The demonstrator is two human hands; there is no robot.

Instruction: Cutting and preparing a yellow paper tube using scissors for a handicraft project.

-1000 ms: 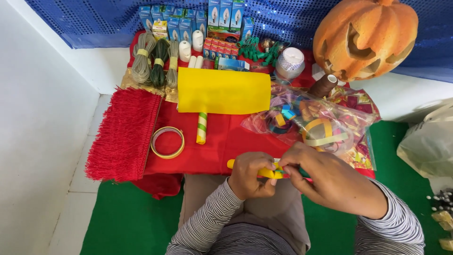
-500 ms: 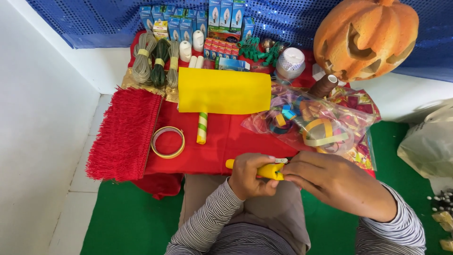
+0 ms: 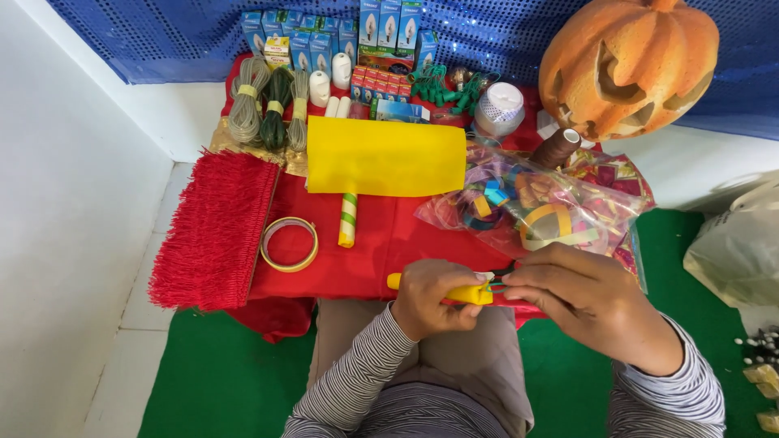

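- L hand (image 3: 434,296) is gripping a yellow tool (image 3: 466,293) w/ fingers curled round it, just over the near edge of the red cloth (image 3: 381,243).
- R hand (image 3: 588,300) is pinching its tip w/ narrow fingers.
- Work looks early: yellow sheet (image 3: 385,156), tape ring (image 3: 288,243) & bag of ribbons (image 3: 535,207) are lying untouched.

Carved orange pumpkin (image 3: 629,61) sits up at one o'clock, a clear bag of coloured ribbons (image 3: 535,207) just below it. Dead centre, a yellow sheet (image 3: 385,156), with a green-and-white striped stick (image 3: 347,221) poking out beneath. Tape ring (image 3: 289,244) at nine o'clock, red fringe (image 3: 213,231) beside it. Corded bundles (image 3: 268,105) at eleven, small boxes (image 3: 341,36) at twelve.
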